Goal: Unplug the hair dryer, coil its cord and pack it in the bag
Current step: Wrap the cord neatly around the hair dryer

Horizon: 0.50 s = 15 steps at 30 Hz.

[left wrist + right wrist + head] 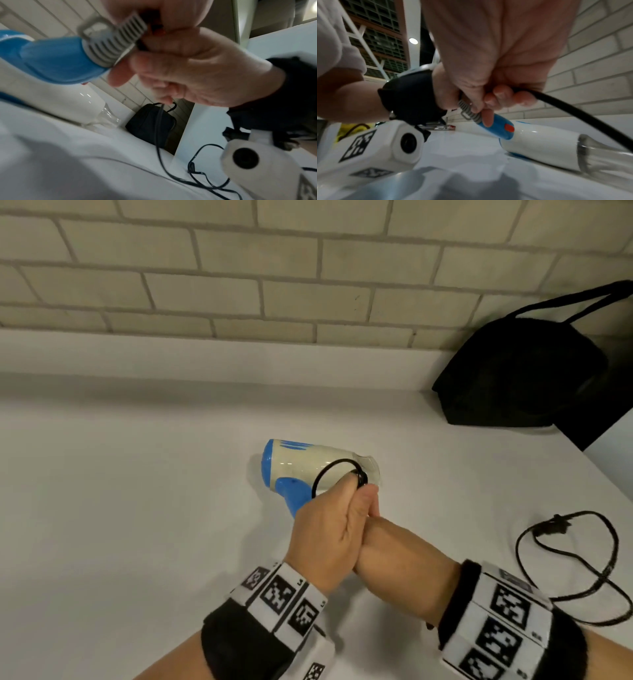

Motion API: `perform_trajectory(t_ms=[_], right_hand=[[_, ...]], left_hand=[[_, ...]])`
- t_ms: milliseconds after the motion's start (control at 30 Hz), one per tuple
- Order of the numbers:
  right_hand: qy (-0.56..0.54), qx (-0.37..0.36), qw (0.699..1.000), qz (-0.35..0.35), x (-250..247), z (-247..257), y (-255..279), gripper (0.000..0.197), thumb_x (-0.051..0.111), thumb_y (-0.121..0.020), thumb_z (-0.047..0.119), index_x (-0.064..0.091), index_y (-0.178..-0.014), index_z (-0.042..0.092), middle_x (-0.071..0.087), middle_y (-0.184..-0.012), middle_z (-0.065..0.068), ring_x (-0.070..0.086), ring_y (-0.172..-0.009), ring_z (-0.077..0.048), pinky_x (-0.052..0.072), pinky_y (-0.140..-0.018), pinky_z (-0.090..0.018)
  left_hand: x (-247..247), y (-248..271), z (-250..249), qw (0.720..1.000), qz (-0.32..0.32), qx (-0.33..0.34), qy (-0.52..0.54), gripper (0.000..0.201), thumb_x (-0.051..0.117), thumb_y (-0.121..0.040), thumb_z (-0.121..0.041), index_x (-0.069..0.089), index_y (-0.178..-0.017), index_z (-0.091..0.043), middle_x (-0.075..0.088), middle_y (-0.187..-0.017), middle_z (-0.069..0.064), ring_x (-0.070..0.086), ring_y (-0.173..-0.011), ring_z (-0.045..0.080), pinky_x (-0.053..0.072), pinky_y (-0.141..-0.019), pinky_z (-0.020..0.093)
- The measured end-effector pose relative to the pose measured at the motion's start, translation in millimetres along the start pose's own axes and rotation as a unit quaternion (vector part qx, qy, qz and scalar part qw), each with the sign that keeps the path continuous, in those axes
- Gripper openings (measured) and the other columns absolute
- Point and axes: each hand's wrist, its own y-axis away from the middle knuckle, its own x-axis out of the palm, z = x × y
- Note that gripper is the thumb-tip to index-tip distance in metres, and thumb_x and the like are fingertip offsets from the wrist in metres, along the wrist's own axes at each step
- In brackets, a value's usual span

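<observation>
Hair dryer (318, 470) lies mid-counter (137, 508); bag (520, 378) behind-right; plug (556, 525) right.

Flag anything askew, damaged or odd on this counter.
Nothing looks damaged or spilled. Only untidy part: the cord sprawls loose at right, plug lying free, while both hands hold its start by the hair dryer handle.

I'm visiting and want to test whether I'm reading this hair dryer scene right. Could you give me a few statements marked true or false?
1. The hair dryer lies on its side on the white counter. True.
2. The hair dryer is already inside the black bag. False: the bag stands apart, by the brick wall.
3. The plug lies loose on the counter. True.
4. The left hand is idle. False: it holds cord loops at the handle's end.
5. The right hand holds the cord. True.
</observation>
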Motion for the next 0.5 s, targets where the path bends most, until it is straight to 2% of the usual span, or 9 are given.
perform_trajectory(t_ms=[67, 100, 167, 233, 300, 367, 400, 433, 500], right_hand=[[-0.014, -0.040, 0.998, -0.044, -1, -11, 11, 0.016, 0.058, -0.059, -0.007, 0.057, -0.064, 0.008, 0.061, -0.062, -0.007, 0.056, -0.043, -0.019, 0.046, -0.034, -0.023], [-0.008, -0.037, 0.997, -0.063, -5, -10, 16, 0.010, 0.057, -0.063, 0.000, 0.060, -0.064, 0.009, 0.062, -0.063, -0.005, 0.056, -0.043, -0.018, 0.044, -0.032, -0.022], [-0.009, -0.021, 0.994, -0.105, -15, -10, 28, 0.018, 0.048, -0.073, 0.015, 0.063, -0.064, 0.012, 0.063, -0.061, -0.002, 0.056, -0.043, -0.017, 0.040, -0.029, -0.021], [-0.040, -0.005, 0.992, -0.123, -20, -12, 34, 0.023, 0.045, -0.079, 0.027, 0.064, -0.070, 0.016, 0.064, -0.065, 0.001, 0.057, -0.049, -0.015, 0.043, -0.033, -0.022], [-0.051, -0.004, 0.990, -0.133, -23, -16, 40, 0.023, 0.044, -0.082, 0.038, 0.062, -0.081, 0.024, 0.065, -0.071, 0.010, 0.056, -0.058, -0.006, 0.048, -0.041, -0.023], [-0.058, 0.023, 0.988, -0.140, -34, -21, 45, 0.014, 0.047, -0.080, 0.047, 0.051, -0.081, 0.034, 0.058, -0.064, 0.025, 0.051, -0.062, 0.002, 0.043, -0.044, -0.017], [-0.060, 0.045, 0.988, -0.137, -39, -23, 45, 0.018, 0.051, -0.078, 0.050, 0.041, -0.079, 0.035, 0.053, -0.060, 0.029, 0.049, -0.059, 0.005, 0.035, -0.045, -0.012], [-0.076, 0.065, 0.986, -0.131, -42, -25, 44, 0.029, 0.057, -0.075, 0.051, 0.033, -0.077, 0.035, 0.051, -0.058, 0.030, 0.047, -0.056, 0.005, 0.030, -0.046, -0.011], [-0.149, 0.081, 0.977, -0.126, -44, -31, 39, 0.038, 0.063, -0.069, 0.051, 0.029, -0.080, 0.039, 0.046, -0.053, 0.016, 0.046, -0.056, -0.001, 0.031, -0.048, -0.016]], left_hand=[[6, -3, 6, 1.000, 0.014, 0.009, -0.027, 0.058, 0.020, -0.084, -0.055, 0.054, -0.074, -0.009, 0.044, -0.051, -0.016, 0.049, -0.057, -0.004, 0.036, -0.055, 0.008], [9, -3, 6, 0.999, 0.025, 0.017, -0.046, 0.067, 0.018, -0.083, -0.062, 0.055, -0.077, -0.006, 0.045, -0.055, -0.014, 0.049, -0.060, 0.000, 0.037, -0.056, 0.011], [14, -2, 6, 0.995, 0.059, 0.025, -0.071, 0.079, 0.010, -0.081, -0.070, 0.055, -0.078, -0.006, 0.051, -0.061, -0.004, 0.048, -0.067, 0.010, 0.039, -0.059, 0.020], [17, -2, 8, 0.996, 0.079, 0.020, -0.045, 0.057, 0.018, -0.083, -0.062, 0.050, -0.069, -0.017, 0.049, -0.059, -0.001, 0.046, -0.064, 0.012, 0.037, -0.057, 0.021], [16, -2, 7, 0.994, 0.106, 0.003, -0.023, 0.033, 0.020, -0.082, -0.053, 0.034, -0.062, -0.031, 0.039, -0.053, -0.010, 0.042, -0.055, 0.008, 0.033, -0.052, 0.018], [14, -2, 7, 0.990, 0.137, -0.025, 0.003, 0.036, 0.023, -0.084, -0.053, 0.035, -0.061, -0.028, 0.037, -0.049, -0.011, 0.041, -0.050, 0.007, 0.034, -0.052, 0.020], [12, -3, 7, 0.987, 0.149, -0.053, 0.040, 0.044, 0.026, -0.087, -0.054, 0.038, -0.061, -0.022, 0.037, -0.046, -0.011, 0.040, -0.046, 0.007, 0.035, -0.051, 0.020], [9, -4, 4, 0.978, 0.164, -0.093, 0.094, 0.049, 0.029, -0.090, -0.055, 0.039, -0.059, -0.018, 0.037, -0.042, -0.010, 0.036, -0.042, 0.006, 0.034, -0.048, 0.019], [3, -8, -1, 0.940, 0.203, -0.179, 0.207, 0.051, 0.031, -0.088, -0.055, 0.034, -0.052, -0.018, 0.030, -0.033, -0.010, 0.025, -0.033, 0.005, 0.028, -0.039, 0.016]])
